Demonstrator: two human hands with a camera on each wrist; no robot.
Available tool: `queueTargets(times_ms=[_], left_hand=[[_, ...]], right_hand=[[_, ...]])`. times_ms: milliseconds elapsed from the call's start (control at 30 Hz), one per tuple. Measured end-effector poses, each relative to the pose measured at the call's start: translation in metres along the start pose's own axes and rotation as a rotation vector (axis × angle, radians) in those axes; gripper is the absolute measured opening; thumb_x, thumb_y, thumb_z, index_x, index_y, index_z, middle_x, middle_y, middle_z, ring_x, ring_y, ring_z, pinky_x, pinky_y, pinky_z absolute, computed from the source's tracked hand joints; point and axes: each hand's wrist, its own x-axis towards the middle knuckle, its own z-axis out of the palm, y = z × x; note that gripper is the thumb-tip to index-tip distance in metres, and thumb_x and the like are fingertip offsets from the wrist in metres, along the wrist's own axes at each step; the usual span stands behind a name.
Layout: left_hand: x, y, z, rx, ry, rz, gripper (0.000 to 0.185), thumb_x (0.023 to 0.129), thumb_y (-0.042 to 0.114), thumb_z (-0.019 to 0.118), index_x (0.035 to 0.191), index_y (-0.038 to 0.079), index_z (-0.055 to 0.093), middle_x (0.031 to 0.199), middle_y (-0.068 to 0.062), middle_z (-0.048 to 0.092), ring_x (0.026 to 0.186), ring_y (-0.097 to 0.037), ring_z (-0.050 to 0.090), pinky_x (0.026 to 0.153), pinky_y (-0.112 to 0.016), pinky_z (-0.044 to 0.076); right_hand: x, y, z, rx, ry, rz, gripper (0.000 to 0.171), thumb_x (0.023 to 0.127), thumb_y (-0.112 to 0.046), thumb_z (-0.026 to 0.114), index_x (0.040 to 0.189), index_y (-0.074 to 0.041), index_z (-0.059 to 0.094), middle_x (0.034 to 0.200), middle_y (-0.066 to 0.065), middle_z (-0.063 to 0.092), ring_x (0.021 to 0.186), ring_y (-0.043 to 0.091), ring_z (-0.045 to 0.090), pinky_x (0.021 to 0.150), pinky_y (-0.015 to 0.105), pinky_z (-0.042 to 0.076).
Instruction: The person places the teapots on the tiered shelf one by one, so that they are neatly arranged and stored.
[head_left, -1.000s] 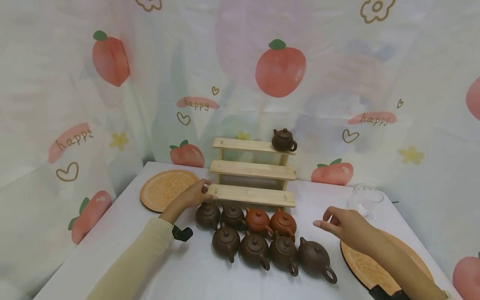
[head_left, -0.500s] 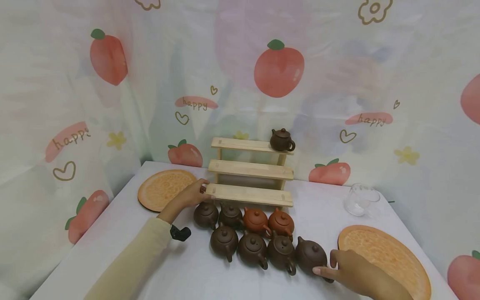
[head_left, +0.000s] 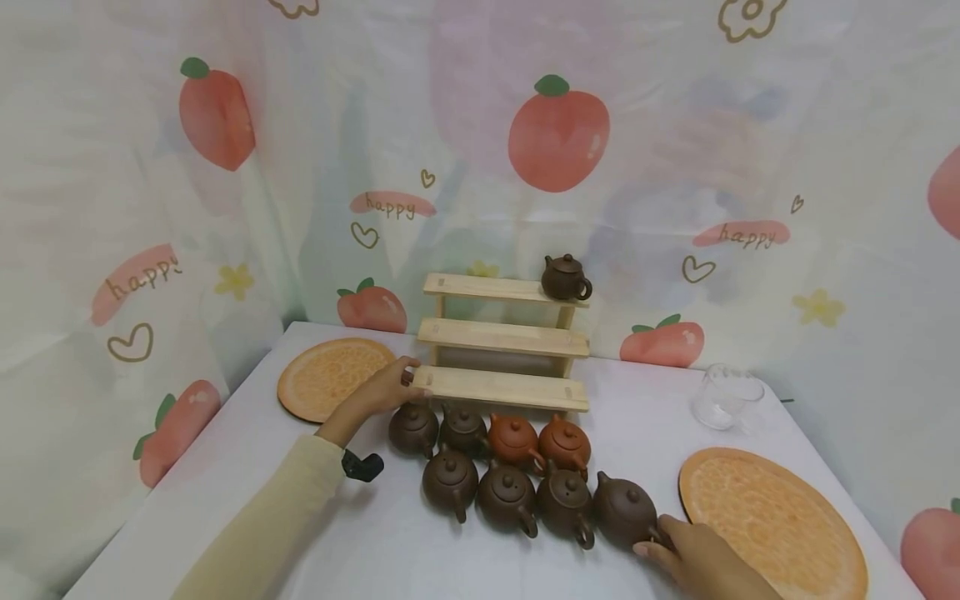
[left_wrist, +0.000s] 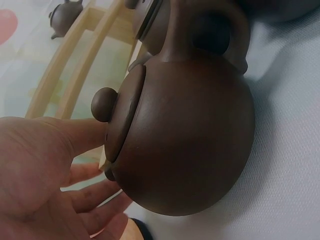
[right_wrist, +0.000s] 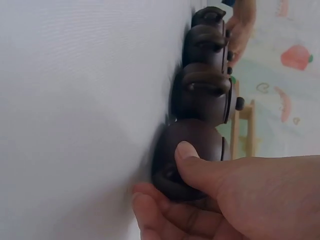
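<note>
Two rows of small teapots stand in front of a three-step wooden display stand. My right hand pinches the handle of the rightmost front teapot, a dark brown one; in the right wrist view the thumb lies over its handle side and the fingers curl below. My left hand grips the left end of the stand's lowest board. A dark brown teapot fills the left wrist view and hides those fingertips. Two reddish-brown teapots stand in the back row. Another dark teapot sits on the top step's right end.
An orange-patterned round mat lies at the back left, and a second round mat at the right, near my right hand. A clear glass cup stands at the back right. Printed cloth walls close off the back and sides.
My right hand has come down and toward me from beside the back row, and now holds the rightmost front teapot's handle. My left hand has stayed at the stand.
</note>
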Motion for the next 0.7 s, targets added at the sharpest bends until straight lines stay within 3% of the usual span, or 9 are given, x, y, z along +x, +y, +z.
queueTargets(times_ms=[167, 700], left_hand=[[0.0006, 0.0009, -0.0002, -0.002, -0.004, 0.001, 0.067, 0.101, 0.026, 0.073, 0.152, -0.004, 0.043, 0.138, -0.032, 0.062, 0.128, -0.044, 0.061, 0.103, -0.054, 0.052], [-0.0018, 0.0032, 0.0006, -0.002, -0.014, -0.013, 0.068, 0.102, 0.028, 0.072, 0.154, -0.003, 0.041, 0.140, -0.033, 0.060, 0.130, -0.044, 0.060, 0.106, -0.056, 0.050]], right_hand=[[-0.0041, -0.0073, 0.0003, -0.021, 0.031, 0.048, 0.027, 0.098, -0.031, 0.075, 0.088, -0.012, 0.058, 0.067, -0.003, 0.043, 0.063, 0.014, 0.046, 0.060, 0.030, 0.038], [-0.0098, -0.0021, 0.0028, 0.003, 0.133, 0.006, 0.026, 0.101, -0.030, 0.071, 0.086, -0.016, 0.055, 0.066, -0.006, 0.039, 0.061, 0.011, 0.041, 0.059, 0.027, 0.036]])
